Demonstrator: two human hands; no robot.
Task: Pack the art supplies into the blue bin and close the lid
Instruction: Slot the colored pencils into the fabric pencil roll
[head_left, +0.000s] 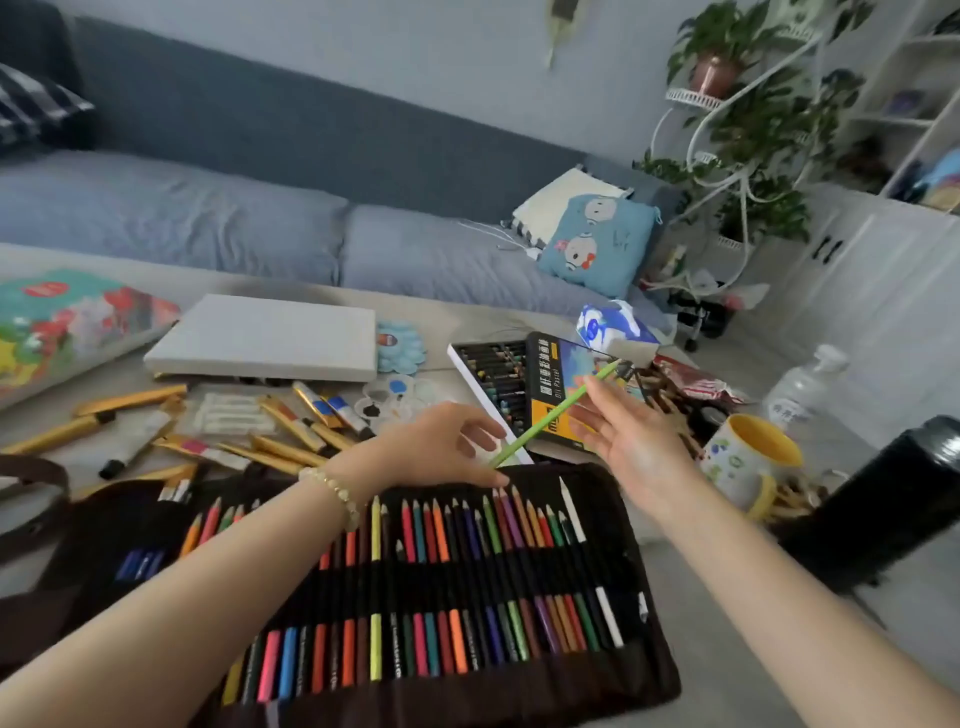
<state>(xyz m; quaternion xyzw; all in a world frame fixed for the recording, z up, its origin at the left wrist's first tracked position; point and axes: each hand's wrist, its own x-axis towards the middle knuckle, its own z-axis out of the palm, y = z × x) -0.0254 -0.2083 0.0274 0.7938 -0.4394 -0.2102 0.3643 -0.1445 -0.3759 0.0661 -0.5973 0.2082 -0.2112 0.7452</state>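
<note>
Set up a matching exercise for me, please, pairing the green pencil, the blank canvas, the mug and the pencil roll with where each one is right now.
Things:
1. green pencil
2. blank canvas
3. mug
4. pencil roll

Places:
A. spread open nearest the person, its slots filled with pencils
B. standing at the right, in front of the water bottle
C. raised above the table, pinched by the right hand
D. lying flat on the far side, just left of the flower palette

Pairs: 1-C, 2-D, 3-B, 4-A
</note>
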